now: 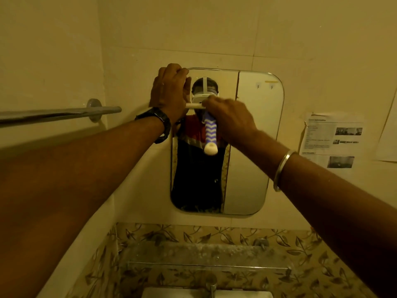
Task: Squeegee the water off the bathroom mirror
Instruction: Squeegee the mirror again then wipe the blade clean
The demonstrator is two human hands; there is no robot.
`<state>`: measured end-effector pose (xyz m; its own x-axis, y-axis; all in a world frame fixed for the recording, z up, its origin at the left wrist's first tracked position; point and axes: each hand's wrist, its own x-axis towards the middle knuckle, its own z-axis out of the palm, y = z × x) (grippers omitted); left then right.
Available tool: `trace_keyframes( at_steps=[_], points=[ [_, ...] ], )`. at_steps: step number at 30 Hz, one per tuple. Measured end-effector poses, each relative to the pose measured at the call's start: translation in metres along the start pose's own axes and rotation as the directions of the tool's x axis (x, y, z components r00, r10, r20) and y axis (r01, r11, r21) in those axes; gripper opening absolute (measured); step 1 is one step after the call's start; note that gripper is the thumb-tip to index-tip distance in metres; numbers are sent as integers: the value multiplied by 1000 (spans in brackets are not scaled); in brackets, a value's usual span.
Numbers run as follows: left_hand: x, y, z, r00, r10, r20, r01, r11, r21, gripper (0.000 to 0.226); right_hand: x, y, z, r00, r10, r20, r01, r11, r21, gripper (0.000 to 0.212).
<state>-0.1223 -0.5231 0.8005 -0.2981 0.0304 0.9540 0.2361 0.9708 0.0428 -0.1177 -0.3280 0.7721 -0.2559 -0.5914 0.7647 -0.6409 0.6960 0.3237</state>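
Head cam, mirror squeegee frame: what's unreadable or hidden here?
- Squeegee blade: mostly hidden under the right hand and left hand; contact with the mirror unclear.
- Right hand's grip on the handle: hidden behind the back of the hand.
- Water on the glass: not discernible in dim light.
- Paper notice text: too small and blurred.
- Tap and basin: cut off by the bottom edge.

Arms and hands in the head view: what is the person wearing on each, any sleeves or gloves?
Both forearms are bare, with no sleeves or gloves in view. The left hand has a black wristwatch with a dark, chunky band on its wrist. The right hand has a plain silver metal bangle, sitting loosely on the forearm a little above the wrist.
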Motion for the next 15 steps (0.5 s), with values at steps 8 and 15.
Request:
trace_keyframes(
  at_steps=[8,15],
  points=[
    [-15,-4,-5,933,347,95,-338,936,-97,45,-12,-13,-2,992,0,124,-11,996,87,39],
    [-4,20,-26,953,278,122,-199,877,-438,64,35,-8,-52,1000,6,29,-11,985,170,31]
  ],
)
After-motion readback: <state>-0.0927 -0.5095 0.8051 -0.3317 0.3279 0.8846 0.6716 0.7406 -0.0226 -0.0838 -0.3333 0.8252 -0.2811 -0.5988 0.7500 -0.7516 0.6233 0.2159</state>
